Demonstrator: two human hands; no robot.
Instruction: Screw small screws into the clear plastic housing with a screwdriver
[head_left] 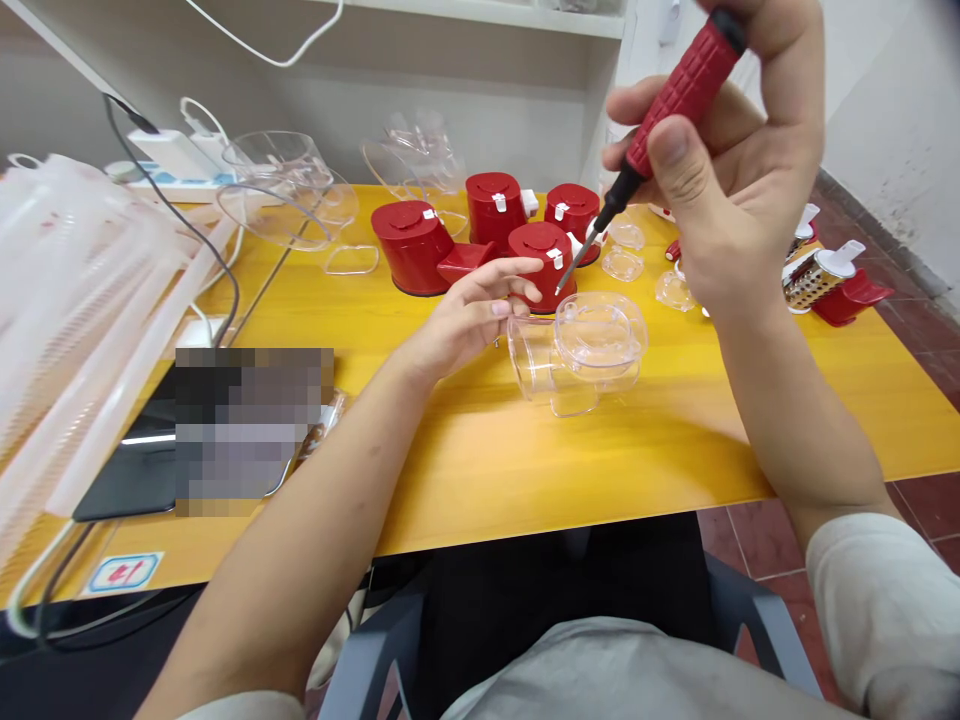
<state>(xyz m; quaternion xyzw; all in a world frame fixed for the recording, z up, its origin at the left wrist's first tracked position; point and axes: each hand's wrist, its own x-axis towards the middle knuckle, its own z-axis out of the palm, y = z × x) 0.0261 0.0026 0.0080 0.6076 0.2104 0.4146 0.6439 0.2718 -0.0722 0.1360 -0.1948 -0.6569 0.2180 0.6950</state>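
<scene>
My right hand (720, 180) is raised at the upper right, closed around a screwdriver (679, 105) with a red ribbed grip and black ends. Its thin shaft slants down to the left, and its bright tip hangs just above a clear plastic housing (577, 350). That housing lies on the table, a wide tube with a round top part. Beside its left opening is my left hand (480, 310), fingers loosely spread and apart, with nothing visible in them. A tiny metal piece (496, 343) shows below the left thumb, too small to name.
Several red drum-shaped bases (412, 245) with white tabs stand behind the housing. Small clear parts (622, 262) and a metal grater drum (806, 283) lie to the right. On the left are a dark tablet-like device (142, 455), cables and plastic bags (82, 300); clear bowls (285, 185) sit behind.
</scene>
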